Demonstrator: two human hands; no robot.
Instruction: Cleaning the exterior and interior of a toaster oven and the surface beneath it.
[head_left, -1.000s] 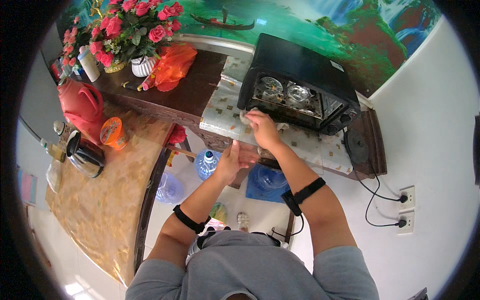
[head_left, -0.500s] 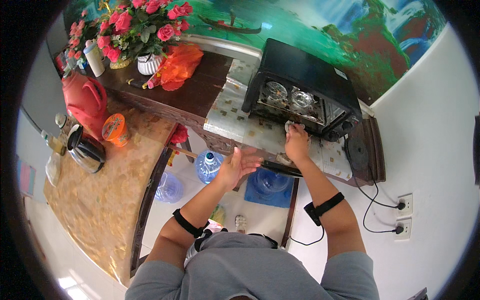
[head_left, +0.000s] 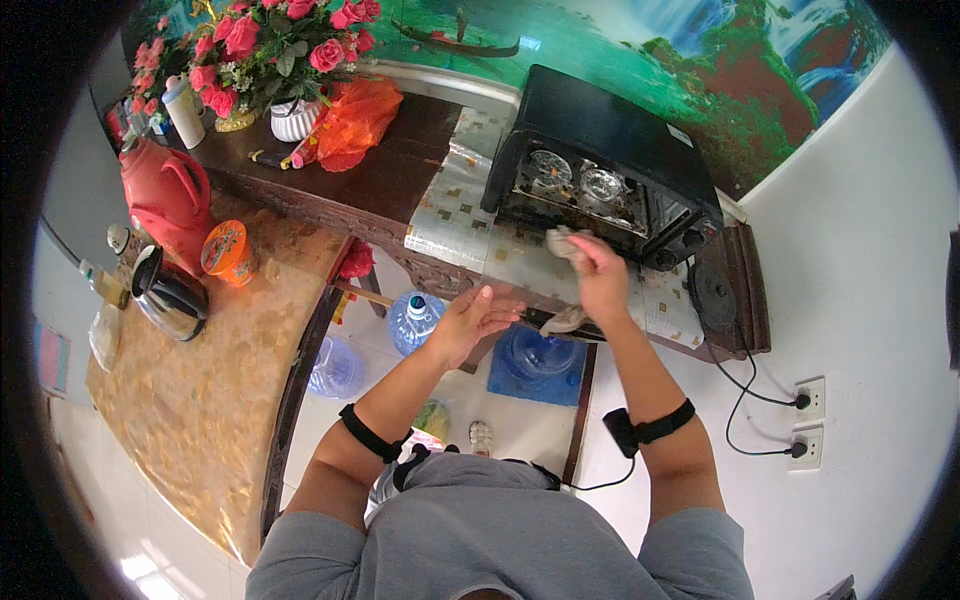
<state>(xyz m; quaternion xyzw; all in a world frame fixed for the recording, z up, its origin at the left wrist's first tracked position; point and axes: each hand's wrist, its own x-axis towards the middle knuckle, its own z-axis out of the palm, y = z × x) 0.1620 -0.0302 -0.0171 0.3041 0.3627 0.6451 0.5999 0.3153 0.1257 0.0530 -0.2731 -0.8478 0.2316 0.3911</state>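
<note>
My right hand (head_left: 604, 290) is closed on a greyish cloth (head_left: 568, 243). Part of the cloth sticks out past the fingers and another part hangs below the hand. It is over the lowered glass door (head_left: 530, 262) of a black toaster oven (head_left: 610, 140). Inside the oven lie two shiny round foil-like pieces (head_left: 601, 184) above a stained bottom. My left hand (head_left: 468, 325) is open, fingers stretched toward the door's front left corner. Whether the fingertips touch the door I cannot tell.
A dark wooden cabinet (head_left: 400, 185) with a patterned cover (head_left: 445, 222) carries the oven. Flowers in a white vase (head_left: 295, 121) stand left. The side table (head_left: 200, 400) holds a red jug (head_left: 165, 195), steel kettle (head_left: 170, 295) and orange tub (head_left: 229, 253). Water bottles (head_left: 414, 320) stand below.
My right hand has shifted slightly back toward me with the cloth, and more of the cloth shows. My left hand stays open in nearly the same place.
</note>
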